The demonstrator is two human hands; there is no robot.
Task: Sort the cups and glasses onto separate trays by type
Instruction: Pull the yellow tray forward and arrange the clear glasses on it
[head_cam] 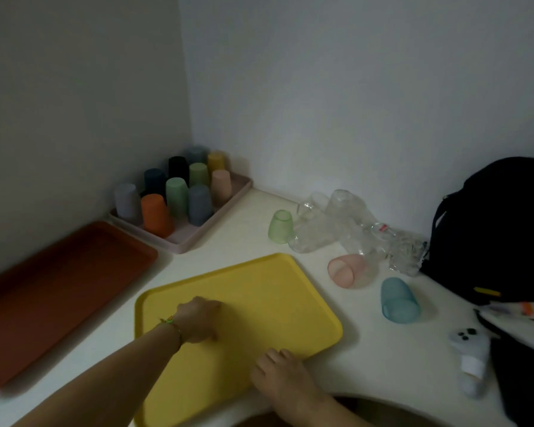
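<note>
A yellow tray (259,291) lies on the table in front of me, holding no cups. My left hand (198,318) rests on its middle with fingers curled under. My right hand (281,374) grips the tray's near right edge. A pink tray (198,238) in the far corner carries several upside-down coloured plastic cups (176,195). A brown tray (59,288) lies at the left, bare. Loose on the table to the right are a green cup (280,226), a pink cup (346,271) on its side, a blue cup (399,300) and several clear glasses (330,223).
A black backpack (500,229) stands against the wall at the right. A white controller (470,359) and dark cloth lie at the near right. Crumpled clear plastic (404,251) sits by the glasses. Walls close the corner behind the trays.
</note>
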